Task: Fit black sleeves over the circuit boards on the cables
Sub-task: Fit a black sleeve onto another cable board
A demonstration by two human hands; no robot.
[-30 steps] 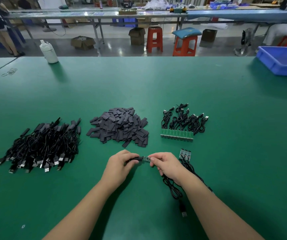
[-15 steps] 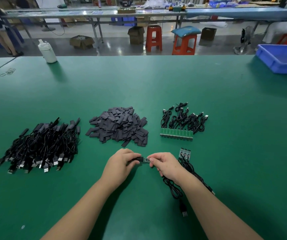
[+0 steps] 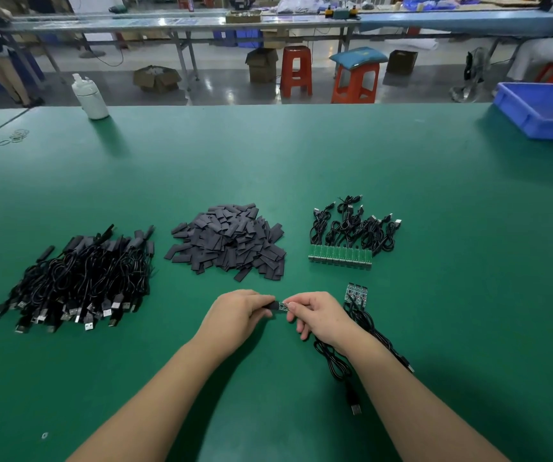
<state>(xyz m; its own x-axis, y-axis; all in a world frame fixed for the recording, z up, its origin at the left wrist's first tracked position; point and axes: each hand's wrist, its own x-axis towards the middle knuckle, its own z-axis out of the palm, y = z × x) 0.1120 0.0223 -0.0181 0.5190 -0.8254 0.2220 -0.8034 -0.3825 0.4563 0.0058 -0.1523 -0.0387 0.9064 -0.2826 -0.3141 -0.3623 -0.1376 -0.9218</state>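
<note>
Here, both forearms reach in from the near edge of the green table [image 3: 301, 155] and meet just in front of the person, wrists angled toward each other. The left hand [image 3: 235, 316] is turned knuckles-up, its fingers curled over and pinching a black sleeve [image 3: 271, 305] by the end that pokes out toward the right. The right hand [image 3: 318, 316] faces it, thumb and forefinger pinching the small circuit board [image 3: 283, 306], of which only a short green strip shows between the two sets of fingertips; its other fingers hang curled below. The sleeve's mouth sits at the board's left end; how far the board has gone in I cannot tell. The board's cable [image 3: 333, 361] loops back under the right wrist and ends in a plug lying near the forearm.

Just right of the right hand lies a small cluster of boards [image 3: 356, 292] with cables attached. Farther back, three groups sit in a row: a heap of finished cables [image 3: 78, 278] at left, a pile of loose sleeves [image 3: 228, 243] in the middle, and a strip of joined boards with cables [image 3: 345, 238] at right. A white bottle [image 3: 90, 98] stands at the far left edge, a blue bin [image 3: 541, 110] at the far right.
</note>
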